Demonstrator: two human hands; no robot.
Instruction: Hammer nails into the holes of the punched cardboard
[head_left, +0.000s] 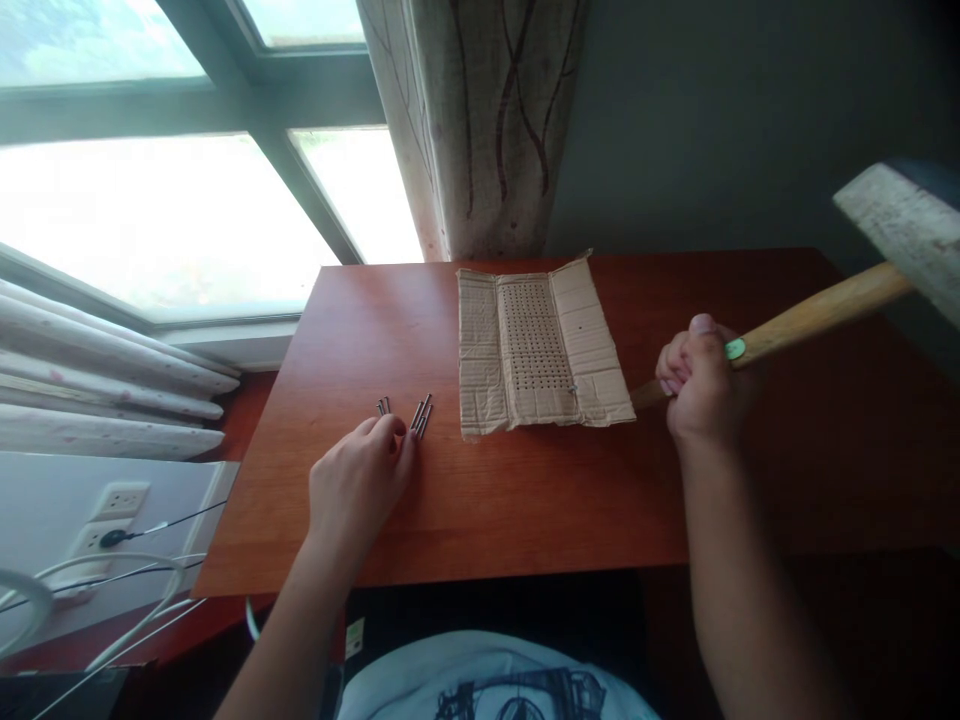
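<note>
Right hand (pixel 701 385): grip clamped around hammer (pixel 825 310) partway up handle, probably for better control of head, up in air toward far right corner of worktop (pixel 525 530). Left hand (pixel 358 470) down at nails (pixel 421 417), between left edge and cardboard (pixel 540 340); can't tell if grip's pinching any. Nails likely bunched there for easy reach. Holey cardboard lies near far edge, guessing so both hands reach it.
</note>
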